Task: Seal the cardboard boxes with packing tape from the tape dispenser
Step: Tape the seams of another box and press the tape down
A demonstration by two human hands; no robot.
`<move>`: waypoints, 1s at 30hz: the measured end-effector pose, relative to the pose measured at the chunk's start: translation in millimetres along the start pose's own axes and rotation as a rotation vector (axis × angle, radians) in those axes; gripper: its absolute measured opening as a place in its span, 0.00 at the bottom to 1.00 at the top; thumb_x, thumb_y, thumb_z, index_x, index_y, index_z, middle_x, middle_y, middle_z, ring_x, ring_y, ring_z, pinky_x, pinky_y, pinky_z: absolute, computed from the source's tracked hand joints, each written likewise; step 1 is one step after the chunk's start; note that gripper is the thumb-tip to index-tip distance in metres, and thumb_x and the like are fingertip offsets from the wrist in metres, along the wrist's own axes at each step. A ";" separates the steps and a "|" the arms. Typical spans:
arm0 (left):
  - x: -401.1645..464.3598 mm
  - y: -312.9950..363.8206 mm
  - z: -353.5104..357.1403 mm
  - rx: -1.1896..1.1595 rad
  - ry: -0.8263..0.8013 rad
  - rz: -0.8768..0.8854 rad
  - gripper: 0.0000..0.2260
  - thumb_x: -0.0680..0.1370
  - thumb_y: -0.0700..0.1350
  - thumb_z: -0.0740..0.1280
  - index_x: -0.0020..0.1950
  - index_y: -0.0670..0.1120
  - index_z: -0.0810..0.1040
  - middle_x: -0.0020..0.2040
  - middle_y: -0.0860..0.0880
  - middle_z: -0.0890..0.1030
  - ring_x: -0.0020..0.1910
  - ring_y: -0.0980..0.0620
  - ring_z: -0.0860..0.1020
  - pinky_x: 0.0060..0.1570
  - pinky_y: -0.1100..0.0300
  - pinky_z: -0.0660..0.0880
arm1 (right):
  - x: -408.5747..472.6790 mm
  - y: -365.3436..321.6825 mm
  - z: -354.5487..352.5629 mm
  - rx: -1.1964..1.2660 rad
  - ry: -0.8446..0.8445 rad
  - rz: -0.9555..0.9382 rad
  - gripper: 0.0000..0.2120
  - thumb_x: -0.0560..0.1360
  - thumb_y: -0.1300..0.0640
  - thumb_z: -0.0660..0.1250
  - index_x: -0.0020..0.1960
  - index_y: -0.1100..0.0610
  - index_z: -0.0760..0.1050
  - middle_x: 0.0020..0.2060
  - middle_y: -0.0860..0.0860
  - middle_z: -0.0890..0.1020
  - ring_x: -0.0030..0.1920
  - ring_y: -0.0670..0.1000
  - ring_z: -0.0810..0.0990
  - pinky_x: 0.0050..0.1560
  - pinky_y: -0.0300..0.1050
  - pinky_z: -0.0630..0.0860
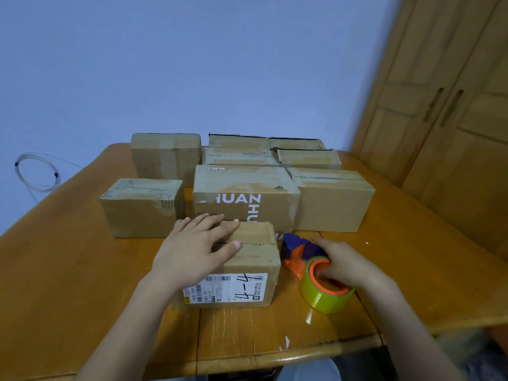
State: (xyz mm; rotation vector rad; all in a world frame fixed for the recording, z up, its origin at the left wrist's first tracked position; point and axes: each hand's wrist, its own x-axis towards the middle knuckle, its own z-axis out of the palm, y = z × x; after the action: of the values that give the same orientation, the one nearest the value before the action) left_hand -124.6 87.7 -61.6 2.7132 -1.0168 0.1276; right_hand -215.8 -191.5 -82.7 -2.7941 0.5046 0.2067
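Fingers (217,220) of the left hand (192,248) are lying straight and spread, pressing flat on the top flaps of a small brown cardboard box with a white shipping label (242,273); the thumb is reaching across the seam between the flaps. That seam is showing as an open slit with no tape visible over it. Fingers of the right hand (346,264) are curling into the core of a roll of yellow-green packing tape (325,294) mounted on an orange and purple handheld tape dispenser (301,253), gripping it. The dispenser is resting on the wooden table (82,270), just beside the right wall of the labelled box, with its purple head pointing away from the person.

Behind the labelled box, a larger brown carton printed with white lettering (244,196) is standing almost against it. A plain brown box (141,206) is sitting to its left and another plain brown box (332,199) to its right. Further back, several more cardboard boxes (239,152) are standing in a row near the table's far edge; whether all are taped cannot be told. A loose coil of clear cable (37,171) is hanging against the blue wall at left. Wooden cupboard doors (445,111) are filling the right side.
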 end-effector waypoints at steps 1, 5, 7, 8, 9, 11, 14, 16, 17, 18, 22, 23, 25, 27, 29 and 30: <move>0.2 -0.2 0.2 -0.008 0.004 0.002 0.50 0.58 0.78 0.23 0.75 0.65 0.56 0.76 0.60 0.58 0.76 0.57 0.53 0.74 0.53 0.47 | 4.5 0.2 5.1 -0.023 0.060 0.013 0.36 0.73 0.56 0.71 0.76 0.47 0.57 0.66 0.53 0.74 0.59 0.53 0.77 0.51 0.43 0.78; -2.4 0.2 -1.4 -0.027 -0.001 -0.003 0.51 0.57 0.78 0.24 0.75 0.65 0.56 0.77 0.60 0.58 0.76 0.57 0.52 0.74 0.53 0.47 | 11.5 4.8 16.7 -0.062 0.192 0.002 0.35 0.69 0.59 0.73 0.73 0.45 0.65 0.60 0.51 0.79 0.59 0.54 0.78 0.51 0.49 0.78; -2.8 0.6 -2.6 -0.027 -0.009 -0.007 0.50 0.57 0.78 0.23 0.75 0.66 0.54 0.77 0.60 0.56 0.77 0.57 0.51 0.74 0.54 0.45 | 11.6 12.4 13.3 0.059 0.317 -0.061 0.35 0.67 0.67 0.71 0.70 0.45 0.70 0.59 0.50 0.81 0.59 0.54 0.78 0.53 0.47 0.77; -2.5 0.9 -3.2 -0.033 -0.018 -0.010 0.50 0.56 0.78 0.23 0.75 0.67 0.54 0.77 0.61 0.54 0.77 0.57 0.50 0.74 0.54 0.45 | 9.9 15.7 8.4 0.131 0.404 -0.110 0.35 0.66 0.71 0.68 0.68 0.46 0.73 0.58 0.50 0.81 0.60 0.53 0.78 0.54 0.44 0.76; -1.6 -0.4 -2.9 -0.047 -0.026 -0.010 0.51 0.56 0.79 0.24 0.75 0.67 0.53 0.77 0.61 0.54 0.77 0.58 0.49 0.74 0.54 0.44 | 6.9 17.4 1.2 0.192 0.500 -0.175 0.35 0.64 0.75 0.65 0.66 0.47 0.75 0.57 0.48 0.82 0.61 0.52 0.78 0.56 0.40 0.74; 1.0 -3.8 -4.8 -0.129 -0.045 -0.005 0.51 0.56 0.81 0.29 0.74 0.65 0.57 0.77 0.61 0.55 0.76 0.60 0.49 0.74 0.54 0.45 | -2.6 14.7 -16.8 0.289 0.650 -0.337 0.37 0.62 0.79 0.63 0.61 0.46 0.78 0.54 0.41 0.81 0.58 0.46 0.78 0.55 0.30 0.70; -1.4 1.8 -21.0 -0.413 0.076 -0.042 0.34 0.69 0.75 0.54 0.68 0.58 0.72 0.71 0.62 0.69 0.74 0.63 0.57 0.73 0.53 0.55 | -18.2 0.2 -41.5 0.390 0.763 -0.547 0.36 0.61 0.80 0.61 0.58 0.48 0.79 0.53 0.37 0.78 0.56 0.36 0.76 0.55 0.25 0.67; -7.5 14.2 -34.3 -0.627 0.243 -0.065 0.13 0.77 0.58 0.63 0.57 0.57 0.81 0.57 0.65 0.79 0.66 0.66 0.69 0.66 0.59 0.67 | -24.6 -10.8 -53.1 0.416 0.849 -0.624 0.34 0.59 0.75 0.60 0.58 0.48 0.78 0.54 0.36 0.78 0.57 0.35 0.75 0.57 0.27 0.68; -11.0 23.4 -42.0 -0.773 0.260 -0.073 0.10 0.78 0.55 0.64 0.52 0.56 0.83 0.50 0.63 0.83 0.58 0.65 0.75 0.61 0.60 0.70 | -26.8 -16.7 -57.7 0.422 0.891 -0.650 0.34 0.58 0.74 0.60 0.57 0.48 0.78 0.55 0.35 0.78 0.58 0.36 0.75 0.58 0.28 0.68; -13.4 33.9 -48.3 -0.922 0.237 -0.077 0.12 0.77 0.55 0.63 0.48 0.53 0.84 0.46 0.58 0.84 0.51 0.62 0.79 0.56 0.60 0.73 | -28.6 -22.8 -61.7 0.423 0.924 -0.676 0.34 0.57 0.73 0.60 0.57 0.48 0.78 0.55 0.35 0.78 0.58 0.37 0.75 0.59 0.29 0.68; -12.7 63.4 -61.5 -1.316 0.052 -0.188 0.30 0.67 0.68 0.57 0.42 0.43 0.82 0.39 0.45 0.85 0.39 0.50 0.82 0.42 0.59 0.76 | -35.7 -48.8 -75.3 0.420 1.027 -0.779 0.34 0.56 0.75 0.59 0.57 0.52 0.77 0.56 0.41 0.78 0.59 0.38 0.75 0.61 0.32 0.69; -12.2 68.0 -63.7 -1.364 0.016 -0.188 0.32 0.65 0.70 0.56 0.41 0.42 0.81 0.39 0.44 0.84 0.38 0.50 0.81 0.39 0.60 0.76 | -37.3 -55.2 -77.5 0.424 1.048 -0.796 0.34 0.55 0.75 0.59 0.57 0.52 0.77 0.56 0.41 0.78 0.59 0.37 0.75 0.60 0.32 0.69; -12.6 74.4 -68.5 -1.426 -0.005 -0.140 0.34 0.64 0.70 0.55 0.43 0.41 0.80 0.39 0.43 0.83 0.39 0.49 0.80 0.39 0.59 0.76 | -38.7 -65.1 -79.7 0.415 1.077 -0.828 0.35 0.54 0.75 0.58 0.57 0.53 0.77 0.55 0.41 0.78 0.58 0.37 0.75 0.61 0.33 0.69; -12.8 76.3 -73.1 -1.457 0.031 -0.074 0.32 0.67 0.68 0.58 0.46 0.39 0.79 0.38 0.44 0.82 0.39 0.49 0.80 0.42 0.58 0.78 | -37.9 -70.8 -80.5 0.398 1.081 -0.857 0.36 0.54 0.76 0.58 0.57 0.53 0.77 0.55 0.42 0.78 0.58 0.40 0.76 0.61 0.34 0.69; -13.2 75.8 -74.4 -1.443 0.091 -0.029 0.27 0.71 0.62 0.61 0.47 0.38 0.79 0.37 0.45 0.81 0.39 0.50 0.80 0.44 0.60 0.79 | -36.3 -73.5 -80.5 0.397 1.075 -0.868 0.36 0.54 0.76 0.58 0.57 0.53 0.77 0.55 0.42 0.78 0.58 0.40 0.76 0.61 0.34 0.69; -14.1 74.7 -74.0 -1.432 0.119 -0.021 0.23 0.73 0.59 0.62 0.46 0.38 0.79 0.37 0.45 0.81 0.38 0.50 0.80 0.44 0.60 0.79 | -35.1 -74.4 -80.0 0.396 1.073 -0.866 0.35 0.54 0.75 0.58 0.57 0.54 0.77 0.55 0.43 0.78 0.58 0.41 0.76 0.61 0.34 0.69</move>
State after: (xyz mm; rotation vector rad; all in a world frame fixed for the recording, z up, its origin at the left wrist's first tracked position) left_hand -184.2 61.0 22.1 1.3733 -0.6086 -0.3226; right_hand -214.4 -138.4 19.0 -2.2285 -0.4623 -1.4130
